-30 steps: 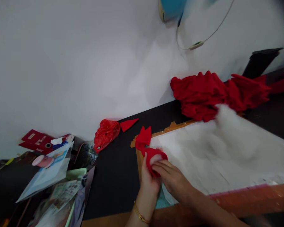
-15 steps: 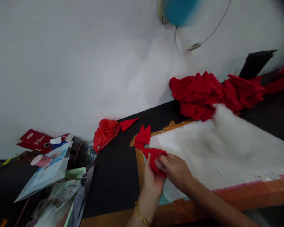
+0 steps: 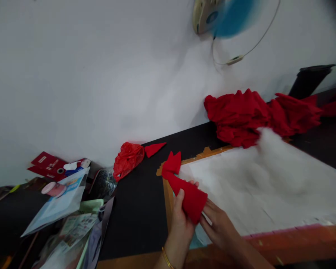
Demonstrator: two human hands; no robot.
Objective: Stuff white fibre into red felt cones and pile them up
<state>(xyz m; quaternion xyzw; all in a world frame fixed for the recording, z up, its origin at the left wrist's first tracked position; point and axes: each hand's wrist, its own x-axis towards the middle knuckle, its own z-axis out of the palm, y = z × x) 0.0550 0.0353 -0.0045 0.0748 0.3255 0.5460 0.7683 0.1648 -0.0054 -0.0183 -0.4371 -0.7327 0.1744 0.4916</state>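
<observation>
A red cloth cone [image 3: 190, 198] is in my left hand [image 3: 180, 220], with the thumb on top and fingers wrapped beneath it. Its wide end faces right and its narrow tip points to the upper left. My right hand [image 3: 221, 226] is closed at the wide rim, its fingertips partly hidden by the cloth. Just beyond the tip lie small pointed red cloth pieces [image 3: 172, 164]. A heap of white stuffing [image 3: 282, 172] spreads over the white sheet to the right.
Behind the stuffing is a pile of red cloth [image 3: 240, 117]. A red plastic bag [image 3: 128, 158] and a red cloth triangle [image 3: 155, 149] lie near the wall. A cluttered green basket [image 3: 92, 204] stands at left. A blue-bladed fan [image 3: 232, 18] hangs above, near a black bin [image 3: 310, 80].
The cone has turned so its outer side faces up. My right hand, earlier pressing white stuffing into its opening, is now at the rim, lower and further right. The view has shifted slightly.
</observation>
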